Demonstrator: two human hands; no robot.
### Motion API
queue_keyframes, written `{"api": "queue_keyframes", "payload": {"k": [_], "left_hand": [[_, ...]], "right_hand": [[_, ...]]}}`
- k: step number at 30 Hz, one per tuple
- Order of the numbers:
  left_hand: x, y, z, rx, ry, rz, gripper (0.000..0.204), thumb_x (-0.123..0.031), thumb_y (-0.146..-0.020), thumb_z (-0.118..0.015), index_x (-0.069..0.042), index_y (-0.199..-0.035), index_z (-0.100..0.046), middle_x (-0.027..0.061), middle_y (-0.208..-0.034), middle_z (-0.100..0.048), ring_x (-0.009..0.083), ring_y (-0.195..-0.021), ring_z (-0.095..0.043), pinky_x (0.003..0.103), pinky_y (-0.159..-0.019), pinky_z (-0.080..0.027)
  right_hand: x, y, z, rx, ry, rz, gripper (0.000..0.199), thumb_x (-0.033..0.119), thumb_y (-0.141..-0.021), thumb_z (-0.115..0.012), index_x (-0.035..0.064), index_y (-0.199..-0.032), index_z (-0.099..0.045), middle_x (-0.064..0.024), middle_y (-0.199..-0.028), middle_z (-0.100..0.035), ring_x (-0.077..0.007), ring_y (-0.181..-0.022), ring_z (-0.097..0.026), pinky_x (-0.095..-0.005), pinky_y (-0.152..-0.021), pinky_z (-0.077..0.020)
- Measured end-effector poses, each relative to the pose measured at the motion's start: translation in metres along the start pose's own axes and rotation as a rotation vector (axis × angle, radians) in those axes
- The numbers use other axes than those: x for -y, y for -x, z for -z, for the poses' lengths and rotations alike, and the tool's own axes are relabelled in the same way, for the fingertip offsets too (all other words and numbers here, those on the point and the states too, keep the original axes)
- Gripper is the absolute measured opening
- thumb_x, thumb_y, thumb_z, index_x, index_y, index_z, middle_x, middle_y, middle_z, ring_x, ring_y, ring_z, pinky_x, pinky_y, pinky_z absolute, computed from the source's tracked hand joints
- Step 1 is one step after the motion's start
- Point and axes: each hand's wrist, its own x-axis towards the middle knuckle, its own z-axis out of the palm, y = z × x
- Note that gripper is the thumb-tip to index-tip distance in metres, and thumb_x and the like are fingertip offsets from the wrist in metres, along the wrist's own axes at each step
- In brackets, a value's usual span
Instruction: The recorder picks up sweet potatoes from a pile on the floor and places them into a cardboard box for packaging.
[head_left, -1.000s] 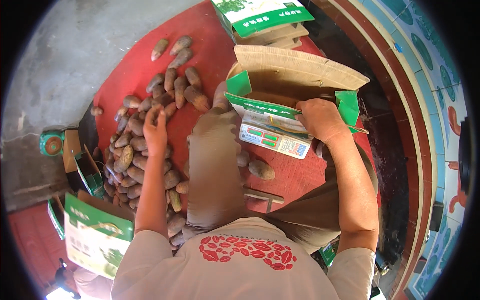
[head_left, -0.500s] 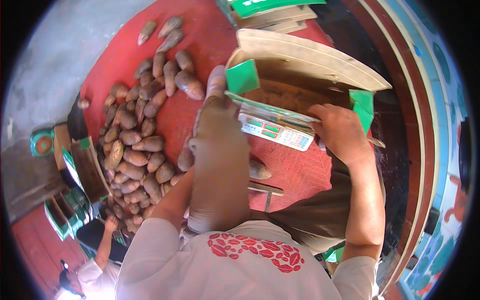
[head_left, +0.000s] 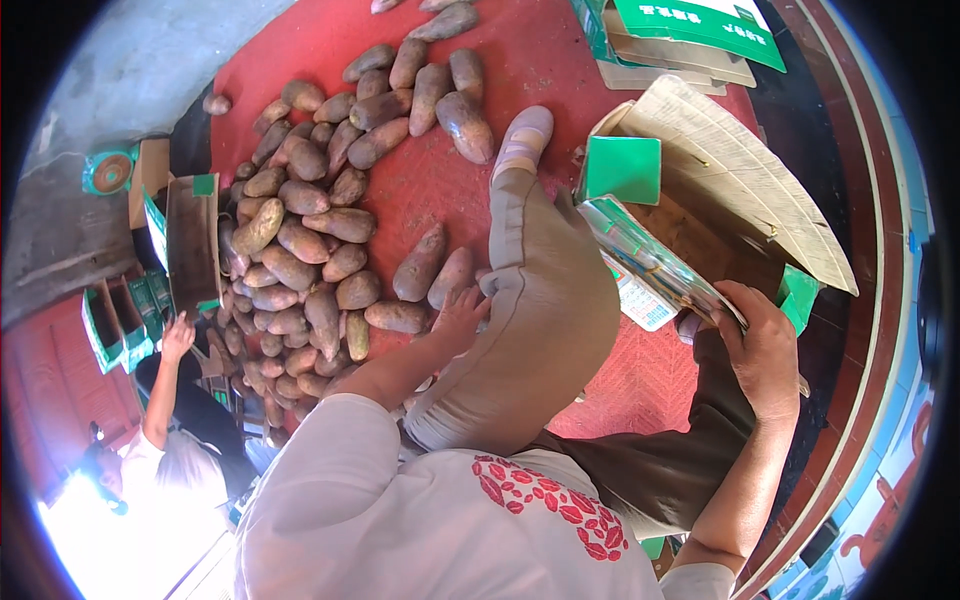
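Note:
My left hand [head_left: 462, 316] reaches past my bent left knee to the near end of a brown-red tuber [head_left: 453, 276], fingers spread and lying by it; whether they touch is hard to tell. Another tuber [head_left: 397, 317] lies just left of that hand, and a bigger one [head_left: 420, 262] beyond it. On my right, an open cardboard carton [head_left: 755, 165] has a green corner flap [head_left: 624, 168] standing up. My right hand [head_left: 762, 345] is closed on the carton's near flap [head_left: 665, 262]. Under that flap, a white scale panel [head_left: 643, 303] is partly hidden.
A large heap of tubers [head_left: 300, 240] covers the red floor [head_left: 540, 60] at left. Flattened green cartons [head_left: 690, 35] are stacked at the far right. Past the heap, a person [head_left: 175, 450] reaches toward open boxes [head_left: 125, 320]. My leg [head_left: 540, 310] stands between heap and carton.
My view has swung left, showing more of the heap. My left hand, hidden behind my leg before, now shows beside a tuber. The right hand stays on the carton flap.

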Motion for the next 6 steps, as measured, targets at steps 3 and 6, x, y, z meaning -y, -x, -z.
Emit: {"api": "queue_keyframes", "payload": {"k": [3, 6], "left_hand": [[0.009, 0.011, -0.003, 0.228, -0.027, -0.14, 0.075, -0.044, -0.078, -0.06, -0.012, -0.14, -0.032, 0.0164, -0.141, -0.035, 0.0317, -0.132, -0.032, 0.054, -0.109, -0.019], [0.011, 0.019, -0.002, 0.312, -0.072, -0.108, 0.08, -0.05, -0.081, -0.055, -0.014, -0.144, -0.022, 0.0133, -0.145, -0.029, 0.0328, -0.134, -0.027, 0.055, -0.109, -0.016]], "right_hand": [[-0.002, 0.003, 0.002, 0.001, -0.041, -0.029, 0.027, 0.003, -0.076, -0.065, 0.0042, -0.103, -0.061, -0.0131, -0.09, -0.063, -0.031, -0.084, -0.061, -0.0377, -0.074, -0.0473], [-0.001, 0.001, -0.001, 0.02, -0.05, -0.057, 0.025, 0.003, -0.078, -0.064, 0.0045, -0.103, -0.061, -0.0127, -0.091, -0.064, -0.0301, -0.086, -0.062, -0.0374, -0.075, -0.0476]]}}
